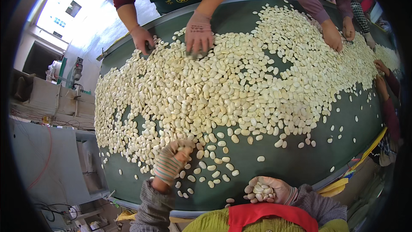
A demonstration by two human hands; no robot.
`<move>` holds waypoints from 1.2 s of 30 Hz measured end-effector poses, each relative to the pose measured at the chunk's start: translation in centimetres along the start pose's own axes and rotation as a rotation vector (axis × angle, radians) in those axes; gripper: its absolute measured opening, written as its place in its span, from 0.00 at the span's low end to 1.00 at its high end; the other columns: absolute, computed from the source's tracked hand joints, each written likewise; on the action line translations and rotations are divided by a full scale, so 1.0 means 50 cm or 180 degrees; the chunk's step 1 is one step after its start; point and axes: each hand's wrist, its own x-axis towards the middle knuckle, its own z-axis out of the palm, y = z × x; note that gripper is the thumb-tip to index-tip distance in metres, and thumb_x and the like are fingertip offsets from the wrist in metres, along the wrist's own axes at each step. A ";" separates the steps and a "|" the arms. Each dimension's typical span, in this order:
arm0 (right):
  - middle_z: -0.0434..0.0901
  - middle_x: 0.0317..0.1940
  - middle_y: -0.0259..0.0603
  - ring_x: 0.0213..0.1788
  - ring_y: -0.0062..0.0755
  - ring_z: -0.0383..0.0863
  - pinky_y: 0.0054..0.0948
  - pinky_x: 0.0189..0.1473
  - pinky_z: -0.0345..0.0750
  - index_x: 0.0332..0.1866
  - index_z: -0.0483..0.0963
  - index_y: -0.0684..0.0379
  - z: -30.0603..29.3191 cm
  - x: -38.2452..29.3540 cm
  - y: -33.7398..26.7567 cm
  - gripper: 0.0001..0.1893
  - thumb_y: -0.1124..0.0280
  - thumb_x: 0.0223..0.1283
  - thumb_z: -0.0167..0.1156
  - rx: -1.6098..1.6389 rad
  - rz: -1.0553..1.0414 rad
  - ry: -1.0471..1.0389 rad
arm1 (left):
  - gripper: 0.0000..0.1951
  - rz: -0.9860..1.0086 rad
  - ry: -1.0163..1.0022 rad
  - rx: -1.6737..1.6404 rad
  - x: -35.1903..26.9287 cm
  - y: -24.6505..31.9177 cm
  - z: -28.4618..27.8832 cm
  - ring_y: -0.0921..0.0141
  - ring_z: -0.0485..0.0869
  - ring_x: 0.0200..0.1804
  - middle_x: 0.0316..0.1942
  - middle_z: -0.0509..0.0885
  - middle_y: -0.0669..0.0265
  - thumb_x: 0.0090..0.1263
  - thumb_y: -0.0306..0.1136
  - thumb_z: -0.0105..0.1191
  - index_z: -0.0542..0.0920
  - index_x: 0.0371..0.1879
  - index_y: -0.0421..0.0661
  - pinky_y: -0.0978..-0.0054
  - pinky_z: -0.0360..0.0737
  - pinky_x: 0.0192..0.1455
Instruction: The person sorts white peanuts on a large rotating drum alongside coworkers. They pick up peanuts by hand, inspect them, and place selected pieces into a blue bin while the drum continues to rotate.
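A broad spread of large white beans (199,93) lies on a dark green conveyor belt (289,164). My left hand (173,159), in a striped glove with bare-looking fingertips, is at the near edge of the pile, its fingers curled down among the beans; whether it grips any is hidden. Near the belt's front edge, my right hand (270,190) is cupped palm up and holds a small heap of white beans (263,191). Loose beans (211,167) lie scattered on the belt between my two hands.
Across the belt, a co-worker's gloved hands (199,35) touch the pile. Another person's hands (333,37) work at the upper right, with more hands (381,77) at the far right. A metal rim (193,214) edges the near side. Machinery (77,69) stands at left.
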 end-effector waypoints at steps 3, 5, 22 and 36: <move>0.73 0.55 0.51 0.56 0.42 0.75 0.40 0.63 0.71 0.59 0.65 0.64 0.003 -0.001 -0.009 0.22 0.58 0.71 0.45 0.0227 -0.0011 -0.0079 | 0.10 0.0326 -0.1539 0.0323 -0.061 0.015 0.124 0.71 0.80 0.43 0.46 0.79 0.62 0.68 0.25 0.54 0.77 0.46 0.40 0.77 0.77 0.46; 0.71 0.58 0.52 0.60 0.47 0.72 0.44 0.65 0.68 0.61 0.64 0.64 0.004 -0.002 -0.016 0.23 0.58 0.71 0.45 0.0272 -0.0013 -0.0353 | 0.15 0.1170 -0.2659 0.0778 -0.076 0.032 0.186 0.66 0.76 0.51 0.48 0.78 0.62 0.64 0.26 0.60 0.76 0.49 0.40 0.68 0.72 0.54; 0.75 0.52 0.52 0.53 0.47 0.76 0.45 0.59 0.73 0.51 0.73 0.59 -0.070 -0.166 -0.056 0.18 0.57 0.69 0.49 0.0914 -0.0584 -0.0308 | 0.08 0.2034 0.0708 0.3444 0.271 0.053 0.040 0.53 0.77 0.41 0.39 0.77 0.53 0.61 0.23 0.55 0.79 0.40 0.42 0.65 0.76 0.44; 0.75 0.51 0.51 0.52 0.45 0.76 0.43 0.57 0.74 0.51 0.73 0.57 -0.116 -0.238 -0.086 0.17 0.56 0.70 0.46 0.0595 -0.0590 -0.0457 | 0.08 0.1476 0.1726 0.2477 0.161 -0.021 0.008 0.63 0.77 0.34 0.35 0.80 0.62 0.64 0.24 0.50 0.77 0.41 0.43 0.70 0.76 0.36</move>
